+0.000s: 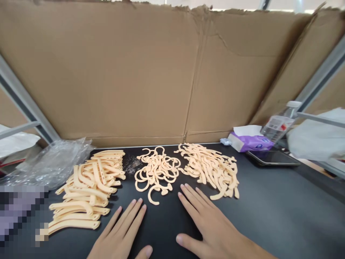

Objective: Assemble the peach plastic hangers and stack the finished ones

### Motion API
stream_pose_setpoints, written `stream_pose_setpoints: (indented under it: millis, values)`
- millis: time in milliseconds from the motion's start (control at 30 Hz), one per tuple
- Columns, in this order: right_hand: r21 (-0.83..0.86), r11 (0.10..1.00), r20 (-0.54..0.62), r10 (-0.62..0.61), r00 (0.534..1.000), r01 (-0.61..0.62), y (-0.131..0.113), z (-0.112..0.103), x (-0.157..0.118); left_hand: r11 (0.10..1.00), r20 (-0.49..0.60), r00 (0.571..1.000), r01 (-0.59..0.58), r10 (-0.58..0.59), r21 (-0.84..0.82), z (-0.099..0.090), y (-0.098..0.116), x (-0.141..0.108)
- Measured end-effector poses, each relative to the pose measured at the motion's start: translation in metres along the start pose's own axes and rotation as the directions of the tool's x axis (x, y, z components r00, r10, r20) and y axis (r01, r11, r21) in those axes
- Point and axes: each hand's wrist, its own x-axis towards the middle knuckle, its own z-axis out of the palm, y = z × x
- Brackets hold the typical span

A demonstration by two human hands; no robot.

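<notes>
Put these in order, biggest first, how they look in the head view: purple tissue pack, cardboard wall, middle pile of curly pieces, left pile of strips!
Cardboard wall
Left pile of strips
Middle pile of curly pieces
Purple tissue pack, though being farther back shrinks it

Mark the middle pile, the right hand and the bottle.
Middle pile (156, 168): head view, on its central curved pieces.
Right hand (211, 223): head view, back of the hand.
Bottle (279, 123): head view, on its label.
</notes>
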Motion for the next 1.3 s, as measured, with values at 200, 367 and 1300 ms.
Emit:
stream_pose_setpoints:
  millis: [200,367,1300]
  values:
    - [-0.075,0.997,0.028,-0.002,1.000,0.004,-0.002,-0.002,0.000,0.999,0.032,0.999,0.004,-0.006,0.054,-0.005,0.004,-0.001]
    - [-0.094,0.995,0.019,-0.010,1.000,0.012,-0.002,-0.003,0.000,1.000,0.033,0.999,0.021,-0.021,0.023,-0.008,0.004,-0.002]
    - [-0.152,0.986,-0.118,-0.087,0.989,0.069,0.011,0.016,0.000,0.977,0.214,0.968,0.166,-0.134,-0.137,-0.020,0.013,0.001]
